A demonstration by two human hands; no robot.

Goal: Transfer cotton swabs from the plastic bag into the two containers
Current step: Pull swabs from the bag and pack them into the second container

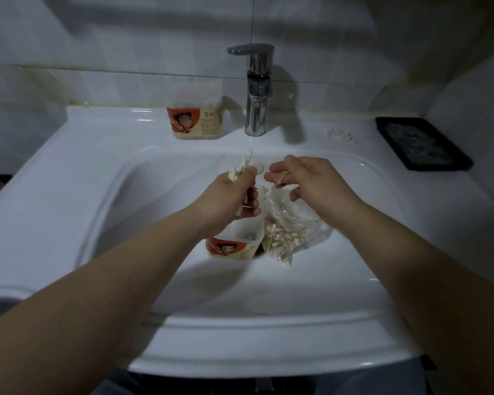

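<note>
A bundle of cotton swabs was gripped in the left hand, the fingers being curled tightly round the sticks. White tips were seen fanning out above the thumb, and stick ends showed below the fist. This hand was held over an open container with a red-and-cream label, which was stood in the basin of the white sink. Just beside that container, on its right, a clear plastic bag was laid in the basin with a heap of swabs inside it. A few swabs were pinched between the thumb and forefinger of the right hand above the bag's mouth, the remaining fingers being loosely bent. A second container bearing the same label was stood on the back ledge, just left of the chrome faucet, and swabs could be made out through its clear wall. Whether its lid was on could not be told. A black tray was set on the right ledge, and small white scraps were scattered between it and the faucet
</note>
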